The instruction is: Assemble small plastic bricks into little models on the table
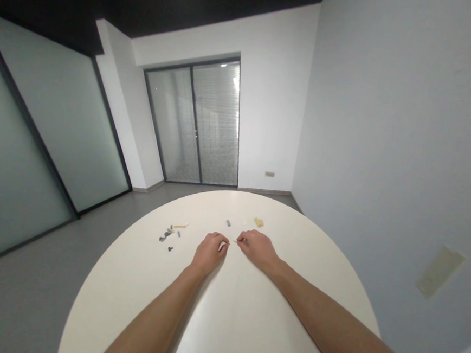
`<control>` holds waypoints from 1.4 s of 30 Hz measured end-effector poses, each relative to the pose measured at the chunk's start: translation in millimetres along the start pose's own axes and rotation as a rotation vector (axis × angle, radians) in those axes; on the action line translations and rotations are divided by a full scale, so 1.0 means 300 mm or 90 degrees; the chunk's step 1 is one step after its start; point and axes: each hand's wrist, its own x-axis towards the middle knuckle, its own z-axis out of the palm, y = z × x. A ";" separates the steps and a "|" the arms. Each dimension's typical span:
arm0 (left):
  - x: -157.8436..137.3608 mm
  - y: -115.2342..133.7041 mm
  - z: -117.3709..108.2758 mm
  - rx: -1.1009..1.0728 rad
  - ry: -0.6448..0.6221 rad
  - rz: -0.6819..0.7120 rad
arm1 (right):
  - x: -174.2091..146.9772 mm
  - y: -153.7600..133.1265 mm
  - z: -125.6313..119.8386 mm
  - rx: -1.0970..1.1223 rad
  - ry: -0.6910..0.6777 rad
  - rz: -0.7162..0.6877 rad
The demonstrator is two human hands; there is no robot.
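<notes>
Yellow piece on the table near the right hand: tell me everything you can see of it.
The yellow piece is small, pale and flat-looking, with an uneven outline. It lies on the round white table, just beyond the right hand, and appears apart from it; nothing is seen holding it. It shows too small to tell its material, any separate parts or markings.

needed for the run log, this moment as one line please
left hand: grip unclear; right hand: holding thin piece; grey piece: on table, beyond hands; dark pieces: table's left
</notes>
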 end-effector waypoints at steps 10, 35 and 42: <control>-0.003 0.013 -0.008 0.027 -0.010 0.014 | 0.067 0.051 -0.009 -0.057 -0.047 0.059; -0.006 0.028 -0.013 0.059 -0.025 -0.007 | 0.205 0.083 0.042 -0.092 -0.041 0.261; -0.007 0.025 -0.012 0.060 -0.015 0.010 | 0.202 0.078 0.050 -0.109 -0.036 0.246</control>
